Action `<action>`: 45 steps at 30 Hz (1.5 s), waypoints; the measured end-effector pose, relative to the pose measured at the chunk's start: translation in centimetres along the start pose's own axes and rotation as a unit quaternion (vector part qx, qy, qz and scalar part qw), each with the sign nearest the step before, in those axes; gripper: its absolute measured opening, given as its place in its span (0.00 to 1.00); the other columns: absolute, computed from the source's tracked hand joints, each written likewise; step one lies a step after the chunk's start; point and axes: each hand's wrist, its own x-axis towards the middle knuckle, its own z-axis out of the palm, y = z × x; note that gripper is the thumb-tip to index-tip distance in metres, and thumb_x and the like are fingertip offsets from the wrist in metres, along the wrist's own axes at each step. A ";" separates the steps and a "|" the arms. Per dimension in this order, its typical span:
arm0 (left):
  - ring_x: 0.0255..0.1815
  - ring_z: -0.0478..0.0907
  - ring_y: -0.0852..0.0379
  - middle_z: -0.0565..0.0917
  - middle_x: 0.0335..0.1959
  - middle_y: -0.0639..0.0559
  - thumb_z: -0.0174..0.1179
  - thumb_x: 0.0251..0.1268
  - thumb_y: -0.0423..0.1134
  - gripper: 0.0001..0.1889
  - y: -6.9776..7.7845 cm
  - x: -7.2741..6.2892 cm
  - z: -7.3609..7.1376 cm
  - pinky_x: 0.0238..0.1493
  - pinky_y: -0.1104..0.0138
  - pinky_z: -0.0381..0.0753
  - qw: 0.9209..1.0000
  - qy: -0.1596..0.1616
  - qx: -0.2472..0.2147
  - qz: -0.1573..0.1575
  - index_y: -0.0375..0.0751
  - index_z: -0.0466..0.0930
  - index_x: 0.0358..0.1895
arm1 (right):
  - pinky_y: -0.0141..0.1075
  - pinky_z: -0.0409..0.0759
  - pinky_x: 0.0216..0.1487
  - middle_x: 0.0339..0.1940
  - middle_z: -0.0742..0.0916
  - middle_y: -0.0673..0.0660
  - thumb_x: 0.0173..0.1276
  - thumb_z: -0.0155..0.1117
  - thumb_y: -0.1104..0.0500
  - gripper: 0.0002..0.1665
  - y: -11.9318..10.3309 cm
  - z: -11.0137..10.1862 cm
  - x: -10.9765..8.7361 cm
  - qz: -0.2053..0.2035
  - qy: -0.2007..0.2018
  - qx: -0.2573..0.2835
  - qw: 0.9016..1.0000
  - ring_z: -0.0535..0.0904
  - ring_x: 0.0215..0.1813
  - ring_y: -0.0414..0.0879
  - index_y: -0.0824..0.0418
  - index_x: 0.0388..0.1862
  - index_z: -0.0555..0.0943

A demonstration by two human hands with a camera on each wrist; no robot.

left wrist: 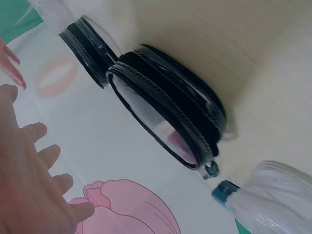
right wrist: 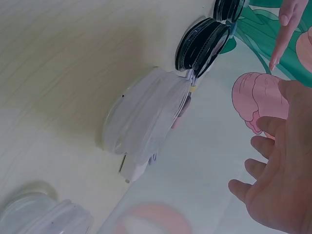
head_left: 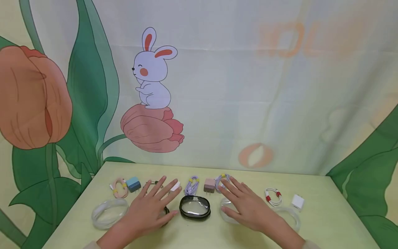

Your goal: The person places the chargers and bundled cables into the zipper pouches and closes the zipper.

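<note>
My left hand (head_left: 151, 209) hovers above the table with its fingers spread, overlapping a black-edged clear zip case (head_left: 167, 210) that is mostly hidden behind it. My right hand (head_left: 248, 207) is held likewise, fingers apart, partly covering a clear zip case (head_left: 226, 214). Neither hand holds anything. Between them a second black-edged case (head_left: 195, 207) lies on the table, its zipped side showing in the left wrist view. Behind the hands are a purple cable (head_left: 191, 186), a pink charger plug (head_left: 209, 185), a lilac cable (head_left: 218, 180) and a white plug (head_left: 176, 186).
On the left of the table (head_left: 199, 238) lie a clear case (head_left: 109, 224), a pink cable (head_left: 119, 180) and a blue plug (head_left: 133, 184). To the right are a white cable (head_left: 269, 199) with red ties, a white plug (head_left: 297, 201) and another clear case (head_left: 296, 218). A printed curtain (head_left: 217, 103) hangs behind.
</note>
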 end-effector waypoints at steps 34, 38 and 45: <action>0.60 0.78 0.44 0.82 0.61 0.48 0.68 0.59 0.46 0.24 -7.6 -7.4 -1.8 0.52 0.45 0.78 0.997 0.027 0.059 -0.040 0.47 0.83 0.59 | 0.44 0.72 0.70 0.62 0.84 0.53 0.76 0.60 0.45 0.24 -2.8 0.6 4.2 -0.061 0.028 -0.023 0.997 0.77 0.66 0.50 0.56 0.63 0.81; 0.61 0.76 0.43 0.81 0.62 0.49 0.68 0.61 0.50 0.24 -8.0 -8.2 -1.7 0.52 0.44 0.78 0.997 -0.015 0.057 -0.056 0.48 0.82 0.60 | 0.44 0.73 0.69 0.61 0.84 0.54 0.76 0.60 0.45 0.22 -3.2 0.9 4.6 -0.061 0.022 -0.017 0.998 0.78 0.65 0.51 0.55 0.61 0.82; 0.60 0.77 0.44 0.80 0.62 0.49 0.69 0.61 0.52 0.25 -8.4 -9.2 -1.7 0.53 0.43 0.78 0.994 -0.064 0.049 -0.078 0.50 0.82 0.61 | 0.42 0.74 0.68 0.59 0.84 0.51 0.77 0.59 0.44 0.23 -4.2 1.3 5.3 -0.063 0.003 -0.029 0.998 0.78 0.64 0.48 0.55 0.62 0.82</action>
